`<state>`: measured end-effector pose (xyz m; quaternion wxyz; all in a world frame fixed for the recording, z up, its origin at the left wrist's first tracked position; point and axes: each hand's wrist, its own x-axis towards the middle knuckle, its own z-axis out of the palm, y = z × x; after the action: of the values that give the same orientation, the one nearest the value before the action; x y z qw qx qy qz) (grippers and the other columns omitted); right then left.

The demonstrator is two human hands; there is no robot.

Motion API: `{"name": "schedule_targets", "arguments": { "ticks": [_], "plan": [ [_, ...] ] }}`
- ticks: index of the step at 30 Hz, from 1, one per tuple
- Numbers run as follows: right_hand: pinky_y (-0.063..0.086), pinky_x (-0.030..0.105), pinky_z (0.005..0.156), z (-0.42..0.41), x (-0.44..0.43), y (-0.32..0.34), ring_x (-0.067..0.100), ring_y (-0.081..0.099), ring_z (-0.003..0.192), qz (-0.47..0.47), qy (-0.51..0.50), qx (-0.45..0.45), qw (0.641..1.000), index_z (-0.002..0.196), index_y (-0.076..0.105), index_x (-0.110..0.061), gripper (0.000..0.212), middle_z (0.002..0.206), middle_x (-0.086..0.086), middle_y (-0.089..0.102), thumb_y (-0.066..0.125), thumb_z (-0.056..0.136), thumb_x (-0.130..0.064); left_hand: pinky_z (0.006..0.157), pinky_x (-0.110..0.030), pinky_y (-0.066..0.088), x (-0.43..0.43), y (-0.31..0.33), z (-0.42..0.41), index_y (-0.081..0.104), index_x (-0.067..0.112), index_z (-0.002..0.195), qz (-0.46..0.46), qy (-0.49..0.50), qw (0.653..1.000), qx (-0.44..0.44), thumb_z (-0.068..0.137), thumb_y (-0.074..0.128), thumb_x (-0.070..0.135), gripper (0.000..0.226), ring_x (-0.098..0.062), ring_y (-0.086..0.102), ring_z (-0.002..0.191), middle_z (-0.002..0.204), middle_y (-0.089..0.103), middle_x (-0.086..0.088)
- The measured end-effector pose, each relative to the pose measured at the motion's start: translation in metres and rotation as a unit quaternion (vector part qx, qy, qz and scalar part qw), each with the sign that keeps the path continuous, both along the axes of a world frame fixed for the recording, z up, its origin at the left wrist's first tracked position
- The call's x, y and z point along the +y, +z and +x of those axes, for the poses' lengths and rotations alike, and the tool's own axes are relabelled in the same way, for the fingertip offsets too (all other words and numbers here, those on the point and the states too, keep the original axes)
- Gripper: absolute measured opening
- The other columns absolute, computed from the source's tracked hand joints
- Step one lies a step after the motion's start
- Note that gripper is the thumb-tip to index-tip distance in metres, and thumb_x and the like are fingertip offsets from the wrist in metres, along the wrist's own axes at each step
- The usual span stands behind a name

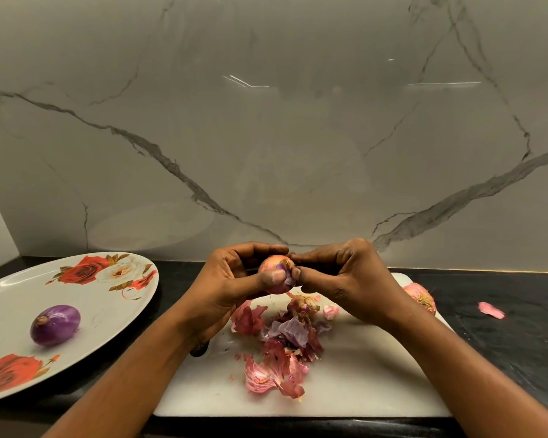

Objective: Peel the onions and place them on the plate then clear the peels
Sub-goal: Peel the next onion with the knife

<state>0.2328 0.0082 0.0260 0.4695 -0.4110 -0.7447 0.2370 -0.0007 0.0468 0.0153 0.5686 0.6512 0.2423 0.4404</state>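
Note:
My left hand (231,279) grips a partly peeled red onion (274,267) above the white cutting board (377,374), thumb pressed on its front. My right hand (345,279) pinches a bit of skin at the onion's right side. A heap of pink and purple peels (282,343) lies on the board under my hands. One peeled purple onion (55,324) lies on the white rose-patterned plate (114,311) at the left. An unpeeled onion (421,297) sits at the board's right edge, partly hidden by my right wrist.
A loose peel scrap (491,310) lies on the black countertop (503,343) to the right of the board. A marble wall (266,137) rises right behind the counter. The plate's near rim overhangs the counter's front left.

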Motion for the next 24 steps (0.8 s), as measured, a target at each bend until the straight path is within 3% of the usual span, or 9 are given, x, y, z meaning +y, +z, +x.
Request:
{"name": "schedule_targets", "arguments": {
  "ticks": [11,15,18,21,24],
  "plan": [
    [0.065,0.029,0.079,0.0020,0.0027,-0.0007,0.008,0.079,0.092,0.014,-0.001,-0.011,1.000,0.120,0.079,-0.016,0.033,0.105,-0.007,0.082,0.080,0.089,-0.028,0.091,-0.040,0.063,-0.0012,0.0013,-0.0003,0.071,0.007,0.126,-0.009,0.000,1.000,-0.005,0.081,0.081,0.011,0.046,-0.035,0.071,0.118,0.124,0.074,-0.015],
    [0.063,0.028,0.066,-0.0031,-0.0005,-0.0035,0.006,0.076,0.078,0.077,-0.031,-0.065,0.994,0.114,0.083,-0.017,0.024,0.092,-0.008,0.082,0.079,0.093,-0.028,0.086,-0.032,0.062,-0.0038,0.0018,0.0021,0.072,0.006,0.124,0.008,0.007,1.000,0.010,0.081,0.089,0.010,0.046,-0.030,0.072,0.115,0.122,0.075,-0.012],
    [0.050,0.024,0.050,-0.0055,-0.0004,-0.0068,0.008,0.063,0.058,0.142,-0.059,-0.133,0.979,0.106,0.084,-0.016,0.017,0.073,-0.010,0.073,0.075,0.096,-0.027,0.086,-0.031,0.061,-0.0037,0.0016,0.0037,0.071,0.006,0.124,0.019,0.017,0.999,0.028,0.080,0.082,0.008,0.046,-0.030,0.072,0.115,0.121,0.075,-0.010],
    [0.050,0.032,0.049,-0.0061,0.0003,-0.0072,0.011,0.062,0.055,0.202,-0.085,-0.189,0.957,0.100,0.082,-0.013,0.015,0.070,-0.005,0.072,0.071,0.098,-0.023,0.085,-0.030,0.061,-0.0049,0.0016,0.0042,0.070,0.004,0.124,0.017,0.013,0.999,0.028,0.078,0.081,0.007,0.047,-0.030,0.073,0.113,0.121,0.075,-0.010],
    [0.053,0.025,0.054,-0.0065,-0.0007,-0.0044,0.008,0.067,0.060,0.231,-0.101,-0.180,0.951,0.102,0.083,-0.012,0.013,0.077,-0.004,0.077,0.074,0.096,-0.019,0.087,-0.032,0.061,-0.0061,0.0015,0.0038,0.071,0.004,0.123,0.009,0.009,1.000,0.019,0.079,0.084,0.006,0.046,-0.031,0.073,0.112,0.121,0.075,-0.013]
  ]
}}
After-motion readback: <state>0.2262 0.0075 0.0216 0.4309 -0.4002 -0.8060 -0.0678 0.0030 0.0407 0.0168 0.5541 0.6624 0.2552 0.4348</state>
